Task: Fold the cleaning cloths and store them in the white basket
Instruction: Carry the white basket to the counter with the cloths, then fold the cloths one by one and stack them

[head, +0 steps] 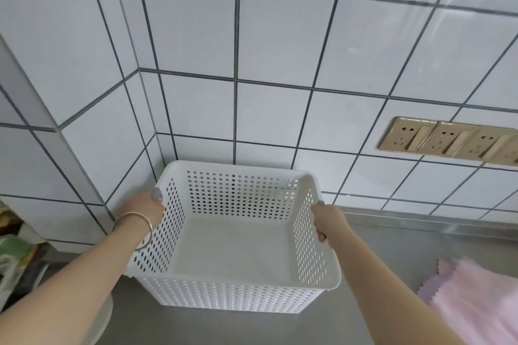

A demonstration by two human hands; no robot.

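Observation:
A white perforated plastic basket (235,283) stands in the middle of the grey counter, and nothing lies inside it. My left hand (145,206) grips its left rim, thumb over the top edge; a thin bangle circles that wrist. My right hand (329,221) grips the right rim, fingers curled round the edge. A pink cleaning cloth (473,300) with a zigzag edge lies on the counter at the lower right, partly cut off by the frame.
The grey counter (392,255) runs along a white tiled wall (280,64) that forms a corner behind the basket. Gold wall sockets (448,141) sit at the right. A round white object (103,319) lies under my left forearm. Cluttered items (16,255) stand at the far left.

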